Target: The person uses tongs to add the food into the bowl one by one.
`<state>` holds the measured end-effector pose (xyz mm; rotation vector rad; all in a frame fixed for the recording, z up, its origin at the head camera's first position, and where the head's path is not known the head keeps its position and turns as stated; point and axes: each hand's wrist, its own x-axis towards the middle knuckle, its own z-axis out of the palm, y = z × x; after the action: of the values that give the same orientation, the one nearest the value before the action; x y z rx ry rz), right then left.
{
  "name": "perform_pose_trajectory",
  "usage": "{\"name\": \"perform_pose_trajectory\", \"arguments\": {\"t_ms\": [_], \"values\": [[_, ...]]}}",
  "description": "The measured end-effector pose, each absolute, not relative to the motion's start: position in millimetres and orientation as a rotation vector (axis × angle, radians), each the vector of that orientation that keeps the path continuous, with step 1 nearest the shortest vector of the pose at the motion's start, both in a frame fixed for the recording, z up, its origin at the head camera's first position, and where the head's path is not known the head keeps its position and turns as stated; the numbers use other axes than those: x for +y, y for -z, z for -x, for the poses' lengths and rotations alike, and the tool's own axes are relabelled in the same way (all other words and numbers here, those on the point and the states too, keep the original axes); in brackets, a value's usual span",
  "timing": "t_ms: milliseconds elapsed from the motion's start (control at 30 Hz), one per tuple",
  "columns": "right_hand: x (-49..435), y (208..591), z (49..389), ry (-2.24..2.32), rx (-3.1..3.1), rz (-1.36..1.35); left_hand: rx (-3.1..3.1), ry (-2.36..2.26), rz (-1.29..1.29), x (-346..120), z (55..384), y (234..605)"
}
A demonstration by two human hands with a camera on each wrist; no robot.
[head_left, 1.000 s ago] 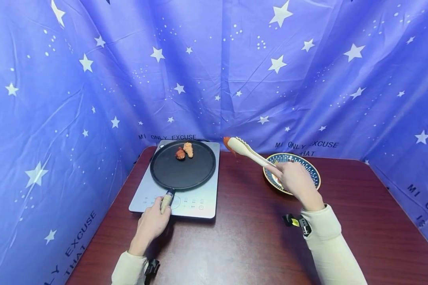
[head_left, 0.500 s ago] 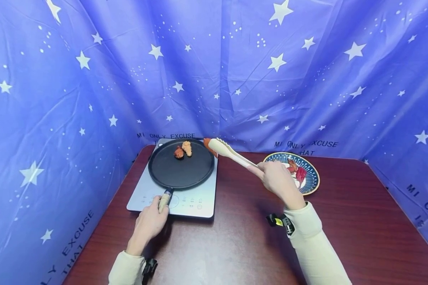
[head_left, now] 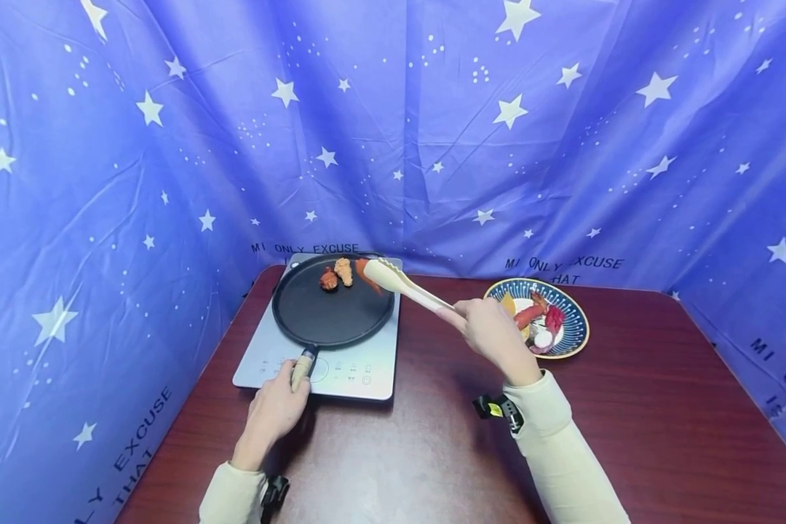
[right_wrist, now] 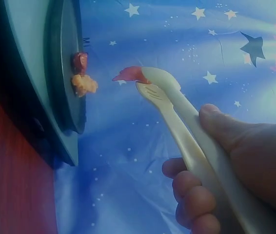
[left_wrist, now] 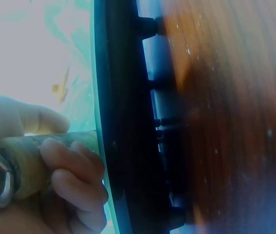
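My left hand point(head_left: 276, 409) grips the tan handle point(left_wrist: 28, 165) of a flat black frying pan point(head_left: 327, 320). A reddish-brown piece of food point(head_left: 328, 279) and a golden fried piece point(head_left: 343, 271) lie side by side toward the pan's far edge. In my right hand point(head_left: 498, 336) is a pair of cream tongs point(head_left: 414, 290), squeezed between thumb and fingers. Their tips pinch a reddish-orange piece of food point(right_wrist: 129, 74), with a pointed end showing. In the right wrist view it hangs above the pan surface, near the golden piece.
The pan sits on a silver induction cooktop point(head_left: 378, 364) at the left of the dark red wooden table point(head_left: 445, 407). To the right stands a blue-patterned plate point(head_left: 581, 324) with a sausage point(head_left: 530, 314) and several other food pieces. A starry blue curtain point(head_left: 399, 145) surrounds the table.
My right hand has moved left from over the plate, carrying the tongs and the reddish-orange piece from beside the cooktop to over the pan's right edge. My left hand keeps its grip.
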<state>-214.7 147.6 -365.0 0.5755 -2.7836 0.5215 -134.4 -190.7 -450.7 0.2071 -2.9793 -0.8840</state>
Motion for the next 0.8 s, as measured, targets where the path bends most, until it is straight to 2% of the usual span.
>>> {"name": "perform_pose_trajectory", "arguments": {"t_ms": [800], "values": [[130,375,218,-0.573,-2.796,-0.618,-2.976,0.877,-0.211,-191,136,451]]}}
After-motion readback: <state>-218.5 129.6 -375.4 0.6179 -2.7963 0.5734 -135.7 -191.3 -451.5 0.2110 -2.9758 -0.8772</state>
